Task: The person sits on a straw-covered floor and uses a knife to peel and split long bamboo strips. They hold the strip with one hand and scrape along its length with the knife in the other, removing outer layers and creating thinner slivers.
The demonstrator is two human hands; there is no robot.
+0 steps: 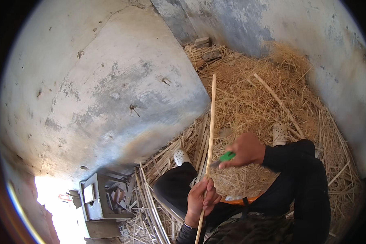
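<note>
My left hand [202, 197] is closed round the lower part of a long, pale wooden strip [212, 122]. The strip stands nearly upright in view, its far end reaching above the shavings. Just beyond that grip, my right hand [247, 149] is closed on a green-handled knife [227, 156]. Its short blade points left and meets or almost meets the strip's right side; whether it bites into the wood I cannot tell. My fingers cover part of the knife handle. The strip's lower end runs past my left wrist and out of the picture.
Curly straw-coloured shavings [256, 105] cover the floor, with another pale strip [278, 99] lying on them. Many thin strips [152, 203] lie to the left, beside a box-like grey cabinet [95, 199]. Bricks [202, 42] sit in the far corner between worn walls [122, 81]. My light clogs [181, 157] rest among the debris.
</note>
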